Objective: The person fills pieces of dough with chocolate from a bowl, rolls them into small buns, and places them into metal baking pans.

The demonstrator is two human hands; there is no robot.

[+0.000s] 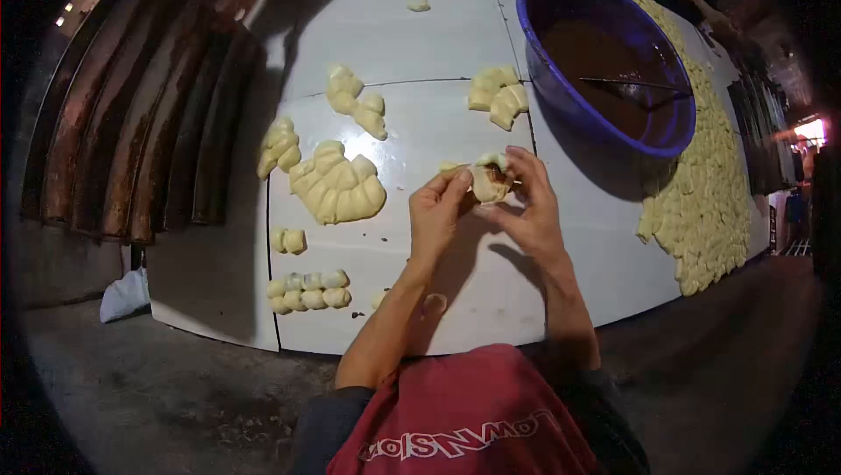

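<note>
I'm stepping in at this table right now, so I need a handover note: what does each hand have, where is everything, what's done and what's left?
Hands: left hand and right hand both pinch one dough piece above the white table; brown filling shows at its open top.
Things: blue basin of brown paste with a utensil in it, far right; heaps of dough pieces mid-table, a long band of them beyond the basin.
Done, it seems: the row of small rolls near left.
Left: closing this piece; the heaps look unfilled.
</note>
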